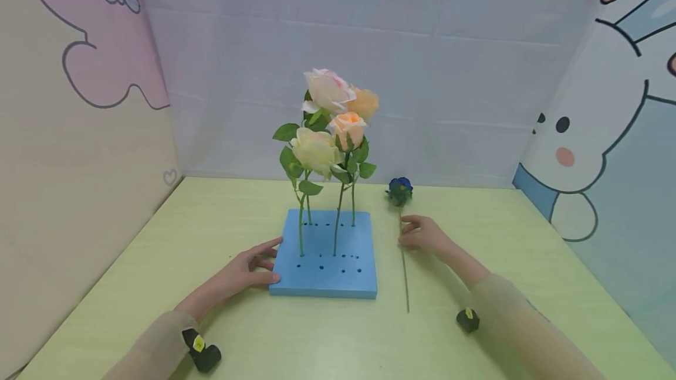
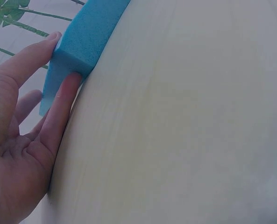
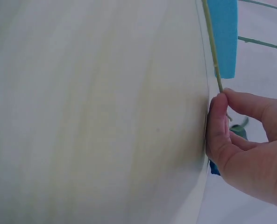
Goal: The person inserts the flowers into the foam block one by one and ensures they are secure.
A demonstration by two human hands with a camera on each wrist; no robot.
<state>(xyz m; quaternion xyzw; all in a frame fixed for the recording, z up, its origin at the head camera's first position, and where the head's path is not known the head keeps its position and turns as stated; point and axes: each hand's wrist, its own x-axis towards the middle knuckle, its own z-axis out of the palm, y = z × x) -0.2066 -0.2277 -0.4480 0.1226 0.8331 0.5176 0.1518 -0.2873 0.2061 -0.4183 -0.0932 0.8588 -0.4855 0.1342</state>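
On the table stands a blue foam block [image 1: 330, 283] with small holes in its top. Several artificial roses rise upright from it, among them a pale pink rose [image 1: 328, 91], a peach rose [image 1: 348, 128] and a creamy yellow rose [image 1: 317, 150]. My left hand [image 1: 247, 268] touches the block's left side near the front corner, thumb and fingers fairly straight against it in the left wrist view. To the block's right lies a blue rose [image 1: 399, 190], its bloom pointing away from me. Thumb and fingertips of my right hand [image 1: 426, 236] pinch its thin stem [image 3: 213, 51] below the bloom.
Pale yellow wood grain covers the table [image 1: 211, 204]. A white cloth [image 1: 359, 34] hangs behind it, with cartoon-printed panels on the left and right, one showing a rabbit [image 1: 575, 151]. Black wrist cameras [image 1: 205, 358] sit at both sleeves.
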